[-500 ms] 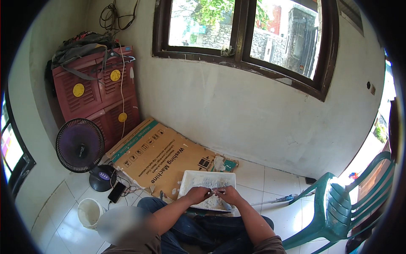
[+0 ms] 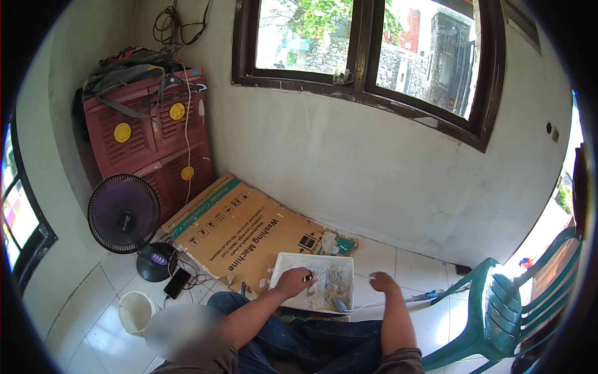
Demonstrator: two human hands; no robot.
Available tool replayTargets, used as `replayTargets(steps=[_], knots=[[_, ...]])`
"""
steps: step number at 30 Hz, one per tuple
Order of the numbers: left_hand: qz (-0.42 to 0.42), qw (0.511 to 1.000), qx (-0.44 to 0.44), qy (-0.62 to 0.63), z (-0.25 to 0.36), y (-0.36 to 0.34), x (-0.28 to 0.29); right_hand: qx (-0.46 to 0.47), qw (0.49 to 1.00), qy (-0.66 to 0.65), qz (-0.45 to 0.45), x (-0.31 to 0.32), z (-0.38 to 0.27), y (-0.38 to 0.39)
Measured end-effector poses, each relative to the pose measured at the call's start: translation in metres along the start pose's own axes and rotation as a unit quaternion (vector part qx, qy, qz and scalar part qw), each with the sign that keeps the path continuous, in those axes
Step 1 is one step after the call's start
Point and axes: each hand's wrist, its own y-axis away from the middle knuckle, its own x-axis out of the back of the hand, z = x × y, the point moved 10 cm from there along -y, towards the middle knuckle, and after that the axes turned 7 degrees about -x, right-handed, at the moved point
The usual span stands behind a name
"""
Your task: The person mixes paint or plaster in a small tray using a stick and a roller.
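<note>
A shallow white tray (image 2: 349, 274), crusted with whitish residue, sits just beyond my crossed legs. Over its left part my left hand (image 2: 293, 283) is closed on a small dark piece too small to name. Beyond the tray's right rim, above the floor tiles, my right hand (image 2: 385, 283) is closed with fingers pinched together; pale specks show at the fingertips, and what they hold, if anything, cannot be made out. A greyish-blue tool end (image 2: 340, 305) lies at the tray's near right corner.
Flattened cardboard (image 2: 243, 230) lies under and beyond the tray. To the left stand a fan (image 2: 124, 215), a phone (image 2: 178, 282) and a white bucket (image 2: 137, 313). A green plastic chair (image 2: 479, 318) stands right, near a long thin rod (image 2: 423, 296). A red cabinet (image 2: 149, 137) fills the corner.
My hands were together over the tray and have parted. The right hand has swung right, past the tray's rim; the left stays over the tray. The view has shifted slightly.
</note>
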Motion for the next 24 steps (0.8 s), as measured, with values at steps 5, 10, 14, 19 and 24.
replayTargets(steps=[5,10,14,19,24], knots=[[0.194,0.981,-0.027,0.007,-0.002,-0.007,0.048,-0.103,0.956,0.136,-0.237,-0.07,0.142,0.024],[0.025,0.993,0.112,-0.015,-0.039,-0.011,0.02,-0.129,0.935,0.152,-0.295,-0.096,0.206,0.041],[-0.025,0.983,0.152,-0.103,-0.053,-0.005,0.02,-0.22,0.947,0.152,-0.18,-0.098,0.206,0.044],[0.004,0.983,0.159,-0.088,-0.061,-0.01,0.019,-0.186,0.962,0.116,-0.16,-0.063,0.159,0.05],[0.015,0.979,0.182,-0.087,-0.068,-0.018,0.023,-0.109,0.989,0.096,-0.036,-0.009,0.114,0.028]])
